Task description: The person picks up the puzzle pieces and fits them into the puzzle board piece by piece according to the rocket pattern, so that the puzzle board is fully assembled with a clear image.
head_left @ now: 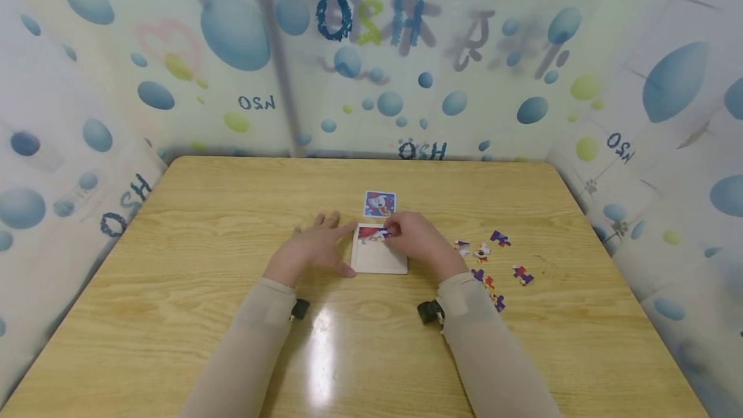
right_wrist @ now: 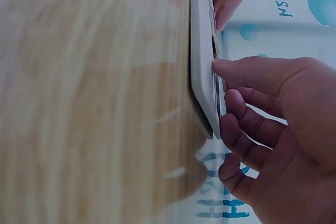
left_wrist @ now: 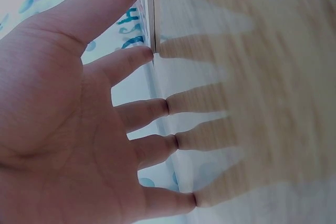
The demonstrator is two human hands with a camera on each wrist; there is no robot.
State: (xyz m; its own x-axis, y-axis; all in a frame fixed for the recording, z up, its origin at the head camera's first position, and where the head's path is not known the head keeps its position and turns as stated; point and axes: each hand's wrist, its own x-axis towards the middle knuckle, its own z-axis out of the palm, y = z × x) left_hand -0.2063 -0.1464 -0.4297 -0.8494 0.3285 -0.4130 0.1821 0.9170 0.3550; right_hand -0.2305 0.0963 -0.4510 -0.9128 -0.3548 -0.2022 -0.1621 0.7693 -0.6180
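A white puzzle tray (head_left: pixel 380 262) lies on the table, with joined puzzle pieces (head_left: pixel 370 233) in red and white along its far side. My left hand (head_left: pixel 310 249) spreads straight fingers beside it; its index finger and thumb touch the tray's left edge. In the left wrist view the other fingertips of the left hand (left_wrist: pixel 94 124) rest on the tabletop. At the tray's far right corner my right hand (head_left: pixel 422 240) pinches a puzzle piece (head_left: pixel 393 229), mostly hidden by the fingers. The right wrist view shows the right hand (right_wrist: pixel 283 114) with its thumb at the tray's (right_wrist: pixel 202 51) surface.
Just beyond the tray lies a square picture card (head_left: pixel 380 204) with a white cartoon figure. Several loose puzzle pieces are scattered right of the right hand, among them a purple piece (head_left: pixel 500 238) and a red piece (head_left: pixel 523 275). Patterned curtains (head_left: pixel 389 102) surround the wooden table (head_left: pixel 191 244).
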